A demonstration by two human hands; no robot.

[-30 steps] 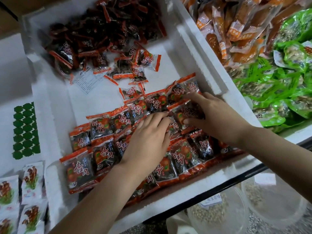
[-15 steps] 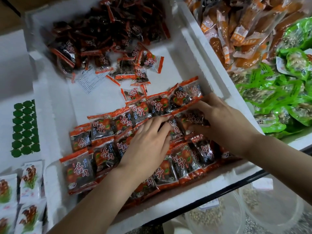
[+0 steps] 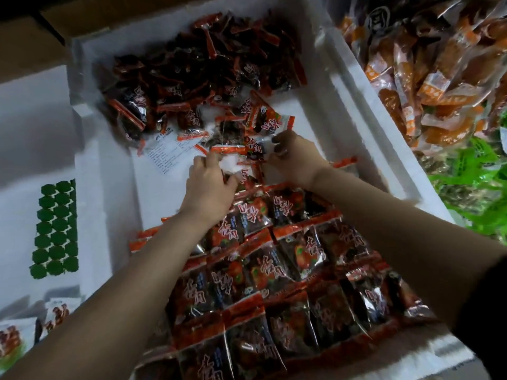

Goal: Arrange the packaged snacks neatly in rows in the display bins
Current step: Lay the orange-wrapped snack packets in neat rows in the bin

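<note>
At the near end of the white foam bin (image 3: pixel 162 204), red-and-black snack packets (image 3: pixel 277 267) are being kept in overlapping rows, face up, edge against edge, filling the bin's near half. Both bare forearms are being stretched over these rows toward the middle of the bin.

There the left hand (image 3: pixel 208 187) is being held with its fingers curled, and a loose packet (image 3: pixel 233 164) with a clear, pale end is being pinched by it. Just beside it, the right hand (image 3: pixel 295 157) is being closed in the same way on another loose packet (image 3: pixel 256 148). The two packets are being held close together; motion blur hides whether they are touching. A printed paper slip (image 3: pixel 167 156) is lying on the bin floor beside the left hand.

Farther back, a loose heap of the same packets (image 3: pixel 197 75) is being left unsorted against the far wall.

Left of the bin, a sheet of green dots (image 3: pixel 55 229) and some white packets (image 3: pixel 12 338) are being displayed. To the right, orange packets (image 3: pixel 428 78) and green packets (image 3: pixel 474 187) are being kept in the neighbouring bin.
</note>
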